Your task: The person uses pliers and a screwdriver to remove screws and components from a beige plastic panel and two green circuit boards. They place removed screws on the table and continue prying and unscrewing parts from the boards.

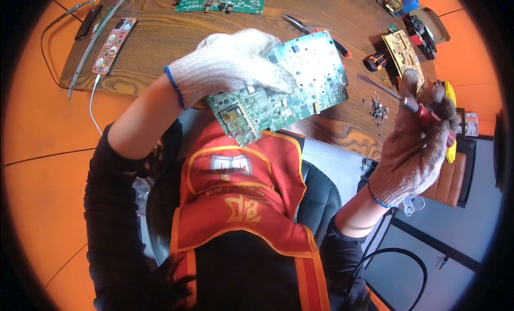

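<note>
Left hand [230, 64], in a whitish knit glove with blue cuff trim, upper centre of frame; fingers clamped on a green circuit board [308, 99], thumb laid across its face, some fingers hidden from view. Board is at centre of frame, slanting from lower left up to upper right, over the near edge of the wooden tabletop [147, 51]; glare whitens its upper right part, a metal-framed section shows at its lower left corner. Cannot tell whether it rests on the wood. Right hand [413, 150], glove greyer and dirty at the fingertips, right of frame; fingers closed round the red handle of a screwdriver [410, 104], shaft aimed to the upper left, tip apart from the board. Just left of that hand, a small scatter of dark bits [379, 109] on the wood. Above it, a tan circuit board [402, 55] with an orange-and-black-handled tool [377, 61] beside it. Pliers [299, 25] lie behind the held board, partly covered. Second green board [246, 1] at top centre, cut by the frame. Upper left: a phone [114, 46] in a sticker-patterned case, white cable [94, 99] plugged in, a long thin strip [93, 48] alongside. Red apron [214, 201] with orange trim, lower centre.
</note>
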Demonstrator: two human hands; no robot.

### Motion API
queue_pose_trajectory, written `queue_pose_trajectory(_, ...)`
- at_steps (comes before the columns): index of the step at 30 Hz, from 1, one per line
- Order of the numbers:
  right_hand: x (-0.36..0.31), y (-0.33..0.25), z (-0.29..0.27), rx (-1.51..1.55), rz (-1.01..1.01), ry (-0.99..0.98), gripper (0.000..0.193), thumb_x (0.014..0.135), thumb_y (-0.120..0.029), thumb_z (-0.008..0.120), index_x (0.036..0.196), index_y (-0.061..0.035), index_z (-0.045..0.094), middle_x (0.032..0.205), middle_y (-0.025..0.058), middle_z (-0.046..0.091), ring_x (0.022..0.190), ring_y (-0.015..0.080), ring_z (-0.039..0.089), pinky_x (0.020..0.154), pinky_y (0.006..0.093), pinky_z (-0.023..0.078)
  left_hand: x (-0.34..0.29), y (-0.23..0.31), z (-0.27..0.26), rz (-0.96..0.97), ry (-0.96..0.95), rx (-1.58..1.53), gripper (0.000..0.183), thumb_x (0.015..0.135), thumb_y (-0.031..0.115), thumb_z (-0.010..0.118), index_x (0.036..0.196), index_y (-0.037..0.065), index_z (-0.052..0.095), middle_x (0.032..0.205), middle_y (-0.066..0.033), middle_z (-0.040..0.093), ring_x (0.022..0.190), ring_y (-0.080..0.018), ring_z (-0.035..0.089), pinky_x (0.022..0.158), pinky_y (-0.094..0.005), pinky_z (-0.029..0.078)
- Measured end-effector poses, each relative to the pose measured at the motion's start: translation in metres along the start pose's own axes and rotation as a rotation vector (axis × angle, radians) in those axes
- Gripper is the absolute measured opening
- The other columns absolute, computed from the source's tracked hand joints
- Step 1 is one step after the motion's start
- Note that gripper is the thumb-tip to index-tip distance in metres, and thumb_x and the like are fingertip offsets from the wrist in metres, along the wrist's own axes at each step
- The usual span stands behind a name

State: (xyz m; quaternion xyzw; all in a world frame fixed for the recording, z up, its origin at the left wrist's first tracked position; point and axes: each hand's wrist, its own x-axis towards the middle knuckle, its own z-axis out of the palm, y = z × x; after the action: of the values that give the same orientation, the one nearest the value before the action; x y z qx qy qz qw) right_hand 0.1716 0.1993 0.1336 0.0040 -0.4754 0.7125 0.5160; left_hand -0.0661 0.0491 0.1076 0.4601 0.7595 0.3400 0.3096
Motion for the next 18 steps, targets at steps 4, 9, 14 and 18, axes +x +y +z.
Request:
queue_pose_trajectory(4,0.0,0.027,0.01,-0.086,-0.056,-0.05,0.031,0.095,-0.005,0.054,0.125,-0.012,0.053,0.135,0.0188,0.053,0.128,0.0372,0.05,0.101,0.0606,0.047,0.01,-0.003,-0.007,0.145,-0.203,0.395,0.059,0.079,0.042,0.073,0.131,0.017,0.057,0.123,-0.0146,0.06,0.112,-0.0308,0.059,0.096,-0.0369,0.047)
queue_pose_trajectory(9,-0.018,0.043,-0.008,-0.316,0.113,0.339,0.03,0.098,-0.005,0.049,0.127,-0.0085,0.044,0.134,0.0221,0.05,0.12,0.0363,0.056,0.094,0.054,0.054,0.046,-0.01,0.002,0.152,-0.242,0.503,0.082,0.07,0.063,0.07,0.134,0.016,0.052,0.128,-0.0141,0.059,0.119,-0.0322,0.056,0.098,-0.0401,0.044)
queue_pose_trajectory(14,-0.039,0.053,-0.023,-0.13,0.066,0.262,0.03,0.098,-0.003,0.047,0.127,-0.0108,0.044,0.139,0.0225,0.047,0.128,0.0396,0.049,0.102,0.0592,0.046,0.056,-0.013,0.011,0.113,-0.263,0.505,0.084,0.065,0.061,0.074,0.133,0.017,0.052,0.13,-0.0143,0.058,0.121,-0.0315,0.055,0.096,-0.0444,0.045)
queue_pose_trajectory(18,-0.059,0.06,-0.032,-0.233,0.087,0.39,0.033,0.096,-0.002,0.051,0.126,-0.0137,0.042,0.138,0.0217,0.047,0.122,0.0384,0.053,0.097,0.0573,0.05,0.047,-0.012,0.017,0.211,-0.147,0.666,0.073,0.071,0.054,0.073,0.133,0.022,0.053,0.128,-0.0124,0.056,0.118,-0.0317,0.056,0.094,-0.0442,0.047)
